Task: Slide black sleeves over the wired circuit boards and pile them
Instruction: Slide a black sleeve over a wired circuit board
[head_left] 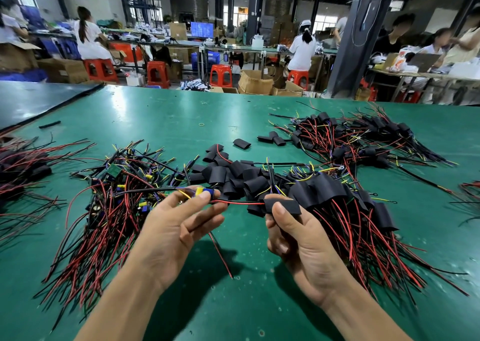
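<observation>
The left hand [176, 224] pinches a wired circuit board [201, 192] between thumb and fingertips, its yellow and blue parts showing above the fingers. The right hand [293, 237] is clamped on 1 black sleeve [284, 207], thumb on top and fingers curled beneath. The 2 hands are held apart above the surface [181, 122]. A red and black wire pair [239, 203] runs taut between them and meets the sleeve's near mouth; whether it already runs through the sleeve cannot be told.

The step in hand looks like drawing the sleeve along the wires toward the board. To do it well:

- Keep the wires straight and under light tension so the sleeve travels without snagging.
- Ease the thumb's pressure, since a flattened mouth will catch on the board's corners and tall parts.
- Hold the board by its far end so the fingers do not block the sleeve.
- Line up the board's narrow edge with the opening.

Just beyond the hands lie loose sleeves [233, 177]. Bare boards [117, 192] are heaped to the left. Sleeved ones [324, 187] are piled to the right, where this one likely belongs.
</observation>
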Available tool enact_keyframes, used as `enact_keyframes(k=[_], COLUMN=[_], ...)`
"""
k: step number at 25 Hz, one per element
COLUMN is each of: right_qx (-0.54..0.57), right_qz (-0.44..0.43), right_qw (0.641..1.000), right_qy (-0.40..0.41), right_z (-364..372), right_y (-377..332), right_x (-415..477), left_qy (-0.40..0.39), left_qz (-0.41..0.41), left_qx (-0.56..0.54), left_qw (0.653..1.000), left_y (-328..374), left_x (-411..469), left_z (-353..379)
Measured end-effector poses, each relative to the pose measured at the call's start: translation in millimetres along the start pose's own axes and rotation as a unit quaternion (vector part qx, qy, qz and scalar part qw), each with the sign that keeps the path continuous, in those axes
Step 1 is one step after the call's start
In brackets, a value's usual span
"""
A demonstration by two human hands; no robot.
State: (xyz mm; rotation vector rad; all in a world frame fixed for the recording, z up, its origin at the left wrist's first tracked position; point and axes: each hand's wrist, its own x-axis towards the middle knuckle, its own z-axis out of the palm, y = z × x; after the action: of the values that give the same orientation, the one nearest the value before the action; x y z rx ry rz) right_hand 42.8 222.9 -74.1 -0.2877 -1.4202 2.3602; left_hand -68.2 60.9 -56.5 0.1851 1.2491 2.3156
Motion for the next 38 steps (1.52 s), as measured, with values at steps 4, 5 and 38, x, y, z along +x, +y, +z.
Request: enact_keyframes(k=[4,5,38], right_qx=[0.003,0.007,-0.08], right_qz=[-0.033,-0.036,-0.011], right_qw=[0.999,0.998,0.995], right_qy=[0.04,0.043,-0.056], right_z=[4,4,0], right_y=[7,7,14], right_x=[1,1,-2], left_qy=[-0.053,-0.063,-0.052], left_qz=[-0.039,-0.046,-0.076], left_qx=[0.033,0.039,0.083], left_qw=[0.997,0.996,0.992], left_y=[-19,-21,-29], left_x=[-13,-15,-18], left_z=[21,23,26])
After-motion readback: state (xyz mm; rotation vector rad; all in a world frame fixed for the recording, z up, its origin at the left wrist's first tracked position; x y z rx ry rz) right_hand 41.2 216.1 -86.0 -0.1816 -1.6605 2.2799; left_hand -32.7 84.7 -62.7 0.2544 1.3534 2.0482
